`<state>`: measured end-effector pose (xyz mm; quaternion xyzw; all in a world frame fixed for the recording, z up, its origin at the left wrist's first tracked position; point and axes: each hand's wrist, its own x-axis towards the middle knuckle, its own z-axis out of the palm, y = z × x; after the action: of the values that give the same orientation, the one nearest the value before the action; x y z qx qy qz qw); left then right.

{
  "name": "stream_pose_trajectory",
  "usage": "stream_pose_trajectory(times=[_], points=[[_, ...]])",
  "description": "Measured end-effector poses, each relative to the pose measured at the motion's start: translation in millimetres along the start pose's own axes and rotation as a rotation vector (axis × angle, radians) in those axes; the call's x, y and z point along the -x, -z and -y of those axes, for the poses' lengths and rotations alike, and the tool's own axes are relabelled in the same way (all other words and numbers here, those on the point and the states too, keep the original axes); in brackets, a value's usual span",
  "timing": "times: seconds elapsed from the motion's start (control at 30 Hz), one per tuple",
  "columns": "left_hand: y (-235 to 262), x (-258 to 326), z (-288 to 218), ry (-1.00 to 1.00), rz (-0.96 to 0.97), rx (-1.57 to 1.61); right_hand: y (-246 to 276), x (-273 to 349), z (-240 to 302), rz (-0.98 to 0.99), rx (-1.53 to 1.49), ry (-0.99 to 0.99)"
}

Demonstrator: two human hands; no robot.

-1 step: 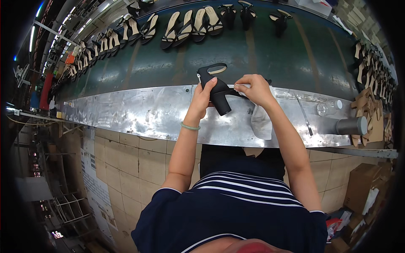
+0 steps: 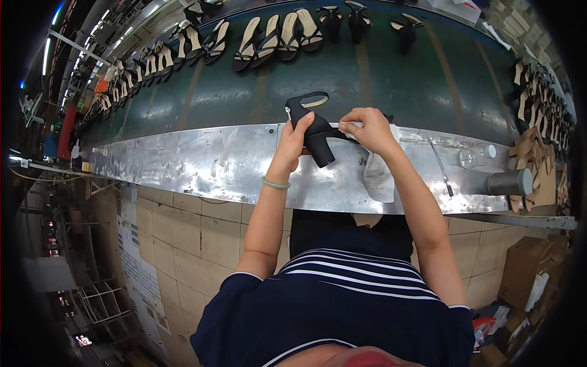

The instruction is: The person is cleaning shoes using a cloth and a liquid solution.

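In the head view, a black block-heeled sandal (image 2: pixel 313 129) is held up over the far edge of the metal counter (image 2: pixel 183 162), its heel pointing down toward the person and its open ankle loop lying over the edge of the dark green conveyor belt (image 2: pixel 391 79). The left hand (image 2: pixel 295 139) has its fingers closed around the sandal's body from the left, with the thumb up against the upper. The right hand (image 2: pixel 365 128) pinches the sandal's thin strap between thumb and forefinger, just right of the heel. A white cloth (image 2: pixel 378 177) lies on the counter under the right wrist. Further right on the counter are a thin metal tool (image 2: pixel 441 168), a clear glass jar (image 2: pixel 474 156) and a grey cylinder (image 2: pixel 509 182). Rows of finished sandals (image 2: pixel 272 40) lie along the far side of the belt.
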<state>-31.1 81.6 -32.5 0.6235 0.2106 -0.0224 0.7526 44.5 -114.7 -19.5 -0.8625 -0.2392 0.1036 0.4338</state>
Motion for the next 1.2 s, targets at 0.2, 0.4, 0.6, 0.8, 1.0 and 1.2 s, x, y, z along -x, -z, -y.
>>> stream_pose_trajectory(times=[0.2,0.4,0.6,0.8,1.0,1.2], points=[[0,1,-1,-0.013,0.001,0.006,-6,3,4,-0.054,0.018,0.041],[4,-2,5,0.014,0.010,0.034,-12,3,8,-0.089,0.079,0.050],[4,-1,5,0.006,0.005,-0.002,-11,4,-3,-0.122,0.141,0.105],[0,1,2,-0.027,-0.008,0.029,-12,6,5,-0.108,0.020,0.097],[0,1,-1,-0.011,-0.005,-0.002,-3,4,-1,-0.086,0.132,0.126],[3,-3,-2,-0.004,-0.007,-0.010,-2,5,3,-0.072,0.197,0.115]])
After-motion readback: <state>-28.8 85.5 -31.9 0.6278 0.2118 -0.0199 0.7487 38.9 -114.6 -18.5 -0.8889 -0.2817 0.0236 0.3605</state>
